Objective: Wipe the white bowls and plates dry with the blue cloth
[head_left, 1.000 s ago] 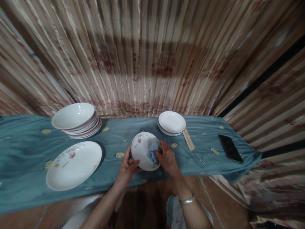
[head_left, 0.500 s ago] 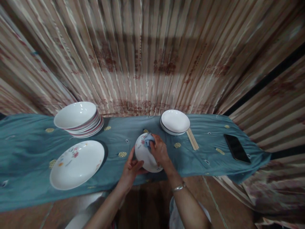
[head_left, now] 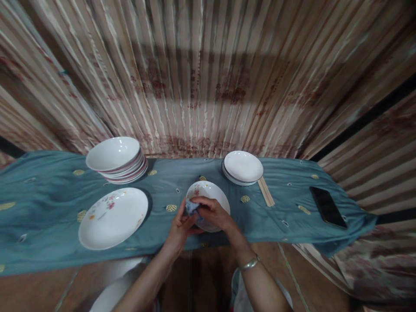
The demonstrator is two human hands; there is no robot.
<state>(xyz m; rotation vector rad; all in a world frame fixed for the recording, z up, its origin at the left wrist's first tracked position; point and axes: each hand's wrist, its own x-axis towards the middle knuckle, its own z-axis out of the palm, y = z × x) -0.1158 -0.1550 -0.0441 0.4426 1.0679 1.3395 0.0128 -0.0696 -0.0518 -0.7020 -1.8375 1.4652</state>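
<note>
Shallow floral dish (head_left: 218, 195) is in hand at the worktop's (head_left: 162, 245) front edge, inner face up; can't tell if its base touches the surface. Left hand (head_left: 182, 226) has its rim, thumb on top, fingers curled round the side and below. Right hand (head_left: 212, 211) has a bunched blue cloth (head_left: 191, 206) pinched in its fingers, pressed on the dish's left inner side, close to the left thumb. Progress: I'd call it mid-wipe on this one; cloth is in contact, dish not yet set down. No visible dirt, so can't judge how much of its face is done. Same for the rest: nothing marks any piece as wiped or unwiped. Counts, going outward: 1 dish in hand, 1 cloth, 1 big floral plate (head_left: 113, 219) lying alone front left, 1 tall stack (head_left: 113, 154) behind it with a bowl on top (several rims, too tight to count), 1 short stack (head_left: 243, 166) back right with a white plate on top (at least two rims). Beside that, one bundle of chopsticks (head_left: 266, 192), sticks not countable. 1 dark phone (head_left: 328, 207) far right. 1 bracelet (head_left: 250, 263) on the right wrist.
</note>
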